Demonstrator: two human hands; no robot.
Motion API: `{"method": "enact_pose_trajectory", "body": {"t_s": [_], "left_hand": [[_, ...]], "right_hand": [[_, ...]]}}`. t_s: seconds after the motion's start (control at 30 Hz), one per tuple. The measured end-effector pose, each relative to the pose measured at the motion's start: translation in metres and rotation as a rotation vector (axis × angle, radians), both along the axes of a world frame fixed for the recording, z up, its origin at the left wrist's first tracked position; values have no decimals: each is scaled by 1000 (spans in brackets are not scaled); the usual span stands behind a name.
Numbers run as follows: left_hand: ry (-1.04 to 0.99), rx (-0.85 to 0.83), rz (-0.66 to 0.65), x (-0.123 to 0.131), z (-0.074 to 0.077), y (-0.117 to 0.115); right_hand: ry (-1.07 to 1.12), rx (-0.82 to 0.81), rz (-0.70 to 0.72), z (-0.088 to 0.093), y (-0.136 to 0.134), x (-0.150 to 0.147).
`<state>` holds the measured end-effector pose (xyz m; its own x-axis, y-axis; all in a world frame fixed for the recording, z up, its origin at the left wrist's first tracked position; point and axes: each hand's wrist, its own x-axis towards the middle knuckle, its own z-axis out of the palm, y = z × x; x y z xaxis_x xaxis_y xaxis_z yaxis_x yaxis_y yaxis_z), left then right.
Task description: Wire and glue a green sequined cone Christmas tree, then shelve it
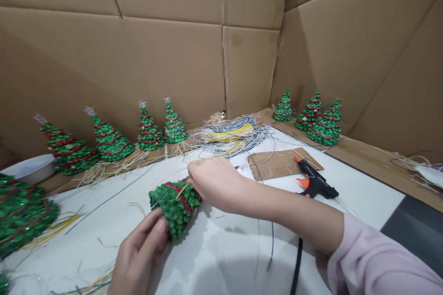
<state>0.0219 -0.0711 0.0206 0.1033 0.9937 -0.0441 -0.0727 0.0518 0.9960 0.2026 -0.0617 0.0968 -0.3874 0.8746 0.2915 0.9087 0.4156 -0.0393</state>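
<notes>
At roughly seven o'clock from the middle of the view, a miniature Christmas tree (173, 209) is held tilted over the white tabletop (238, 251); whether it touches the surface cannot be told. The left hand (145, 246) grips it from the tree's seven o'clock side, thumb and fingers pressed to the foliage. At its two o'clock, the right hand (216, 184) is curled closed, apparently pinching a yellow strand (181, 191) that crosses the branches. The step in hand looks like handling or placing that strand on the tree; the next move seems to call for a steady left hold and light, exact fingertip control, since a hard tug could disturb the trim. The tree's leaves are glossy, ruffled green, with a glittery red garland (185, 203) slanting across them; its crown is hidden behind the right hand, so any topper cannot be seen. Clockwise from ten to twelve o'clock of it stand star-topped trees (150, 129), while a black-and-orange glue gun (314, 182) lies around three o'clock
</notes>
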Motion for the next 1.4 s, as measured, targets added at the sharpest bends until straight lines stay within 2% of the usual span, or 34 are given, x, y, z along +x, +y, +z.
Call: {"method": "enact_pose_trajectory", "body": {"t_s": [0.13, 0.3, 0.4, 0.6, 0.73, 0.87, 1.17, 1.3, 1.4], "left_hand": [[-78, -33, -71, 0, -3, 1], [20, -42, -136, -2, -7, 0], [45, -20, -117, 0, -5, -1], [84, -10, -59, 4, 1, -1], [89, -2, -66, 0, -3, 1], [44, 30, -81, -1, -8, 3], [11, -4, -8, 13, 10, -10], [-1, -7, 13, 12, 7, -9], [-26, -22, -31, 9, 1, -4]], "right_hand": [[39, -57, 74, -7, 0, -9], [37, -120, -4, 6, -1, 1], [28, -120, -22, 9, -1, 3], [56, -152, 60, 2, -1, -6], [12, -172, -7, 11, -3, 1], [4, -137, -3, 14, -4, 4], [44, -169, 47, 6, -2, -5], [60, -206, 45, 7, -1, -5], [40, -226, 30, 9, -2, -4]]}}
